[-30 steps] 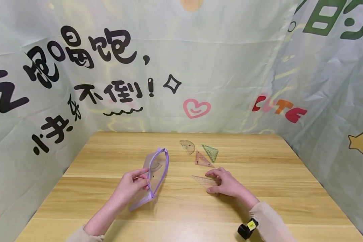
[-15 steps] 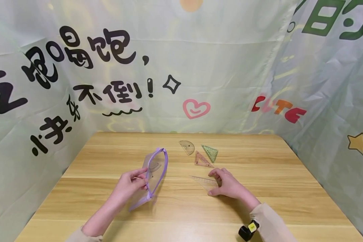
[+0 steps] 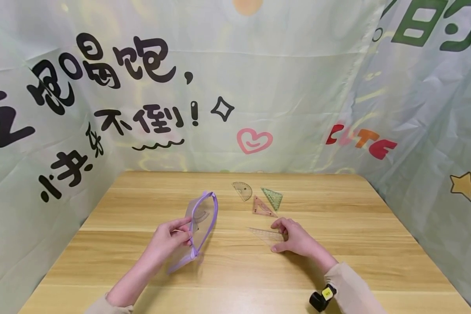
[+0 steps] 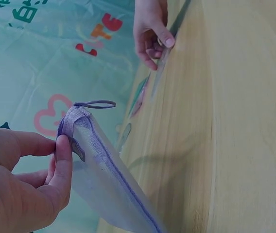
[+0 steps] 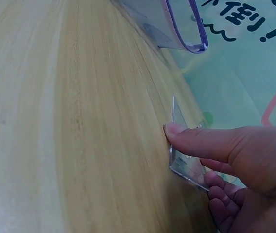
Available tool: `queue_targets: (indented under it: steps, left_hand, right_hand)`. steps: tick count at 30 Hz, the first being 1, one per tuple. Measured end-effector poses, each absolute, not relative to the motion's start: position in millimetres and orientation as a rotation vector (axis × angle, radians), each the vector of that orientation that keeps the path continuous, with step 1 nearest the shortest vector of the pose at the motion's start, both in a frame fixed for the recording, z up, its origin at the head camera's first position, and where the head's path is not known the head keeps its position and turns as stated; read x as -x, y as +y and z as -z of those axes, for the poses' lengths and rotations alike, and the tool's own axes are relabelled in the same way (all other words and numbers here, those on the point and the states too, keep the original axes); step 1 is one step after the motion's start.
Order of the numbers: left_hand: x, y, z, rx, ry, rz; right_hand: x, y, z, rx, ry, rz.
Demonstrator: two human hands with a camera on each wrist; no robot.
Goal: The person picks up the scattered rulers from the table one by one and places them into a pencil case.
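Observation:
My left hand [image 3: 168, 240] pinches one side of a clear zip pouch [image 4: 110, 179] with purple edging, thumb in front and fingers behind. In the head view the pouch's mouth gapes to the right, and a curved scale like a protractor's shows through it. My right hand [image 3: 296, 237] holds a clear triangular set square [image 3: 267, 234] by its right end, between thumb and fingers. In the right wrist view this clear set square [image 5: 184, 162] is tilted, the thumb on its near edge. Beyond it lie a pink set square [image 3: 262, 208], a green set square [image 3: 273, 199] and a protractor [image 3: 242, 191].
The wooden table [image 3: 337, 205] meets printed cloth [image 3: 290, 109] at its back and sides. A black device with a yellow label [image 3: 322, 298] sits at my right cuff. In the left wrist view a loop [image 4: 96, 104] hangs off the pouch's corner.
My right fingers have shifted slightly to the right at the clear set square, whose tip has edged right too. The left hand and pouch stay nearly still.

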State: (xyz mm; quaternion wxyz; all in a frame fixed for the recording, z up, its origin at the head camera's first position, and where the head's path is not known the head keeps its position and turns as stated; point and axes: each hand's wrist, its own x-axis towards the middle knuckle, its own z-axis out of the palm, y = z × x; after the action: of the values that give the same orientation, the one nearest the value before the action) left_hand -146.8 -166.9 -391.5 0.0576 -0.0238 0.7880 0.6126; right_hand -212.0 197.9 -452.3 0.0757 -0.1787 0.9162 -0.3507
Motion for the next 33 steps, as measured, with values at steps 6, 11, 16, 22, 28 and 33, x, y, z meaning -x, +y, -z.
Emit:
queue_targets:
  steps: [6,11,16,22,28,33]
  left_hand:
    - [147,-166,392,0.071,2.378,-1.865]
    - [146,-166,394,0.061,2.364,-1.871]
    - [147,-165,395,0.055,2.372,-1.866]
    - [146,-165,393,0.078,2.376,-1.865]
    - [147,-166,393,0.08,2.389,-1.853]
    - [147,-165,393,0.081,2.381,-1.852]
  right_hand:
    - [211,196,454,0.499,2.746,1.056]
    - [210,192,454,0.468,2.744,1.063]
    - [209,190,453,0.465,2.763,1.07]
    - [210,188,454,0.474,2.85,1.01]
    - [212,184,453,0.48,2.885,0.962]
    - [213,183,452,0.468,2.876,0.954]
